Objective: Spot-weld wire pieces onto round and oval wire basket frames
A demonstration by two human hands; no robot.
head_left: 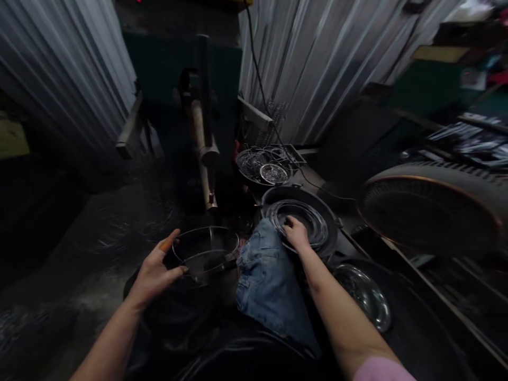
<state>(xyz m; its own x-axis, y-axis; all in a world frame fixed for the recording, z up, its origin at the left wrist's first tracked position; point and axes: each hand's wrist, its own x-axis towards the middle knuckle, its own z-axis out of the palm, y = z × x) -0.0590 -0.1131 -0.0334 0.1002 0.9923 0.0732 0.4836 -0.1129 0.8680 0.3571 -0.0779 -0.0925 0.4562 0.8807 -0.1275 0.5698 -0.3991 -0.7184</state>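
Note:
My left hand (156, 267) grips the near left rim of a round wire frame (206, 251) made of two metal rings joined by uprights, thumb and fingers curled round the wire. My right hand (296, 233) reaches into a dark pan (331, 214) holding a stack of thin wire rings (307, 217), fingers bent down onto the rings. Whether it has lifted one I cannot tell. My knee in blue jeans (270, 275) lies between the two hands.
A spot-welding machine arm (204, 153) stands behind the frame. A basin of finished wire pieces (264, 166) sits further back. A fan guard (431, 209) lies at the right, a shiny metal disc (363, 296) near my right forearm. Corrugated sheet walls enclose the space.

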